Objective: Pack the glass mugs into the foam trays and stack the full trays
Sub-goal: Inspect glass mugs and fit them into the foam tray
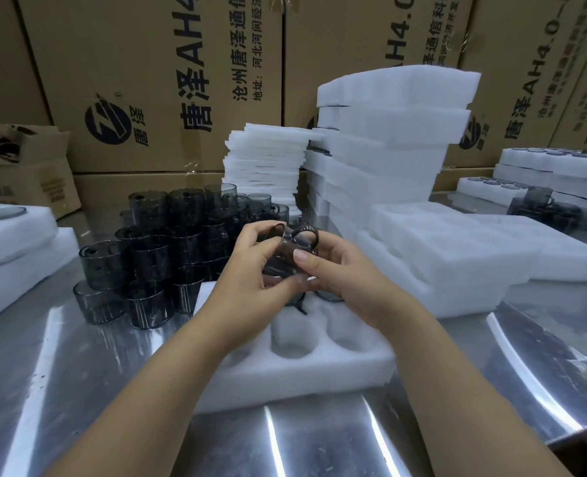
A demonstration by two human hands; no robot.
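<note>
The fingers (252, 232) of my left hand (250, 270) are curled round a pair of smoky glass mugs (285, 256). My right hand (348, 284) grips the same pair from the other side, with its thumb laid across the front. Two dark handle loops stand up between the hands, so I count two mugs, though the blur hides where one glass ends and the other begins. I hold them just above the far end of a white foam tray (305, 376) that lies on the steel desk (78, 390). Two empty round pockets face me and a third is half hidden by my left forearm. Dark glass sits in the far pockets under my hands, but I cannot count it. Left of the tray is a heap of mugs (154, 249), piled in layers and too overlapped to count. Behind it are one stack of thin foam sheets (264, 160) and one taller, leaning stack of empty trays (388, 132). Filled trays (556, 160) sit at the far right. The cartons (147, 80) behind carry a round logo and read "唐泽AH4", "沧州唐泽通信" and "地址:河北河间经济".
</note>
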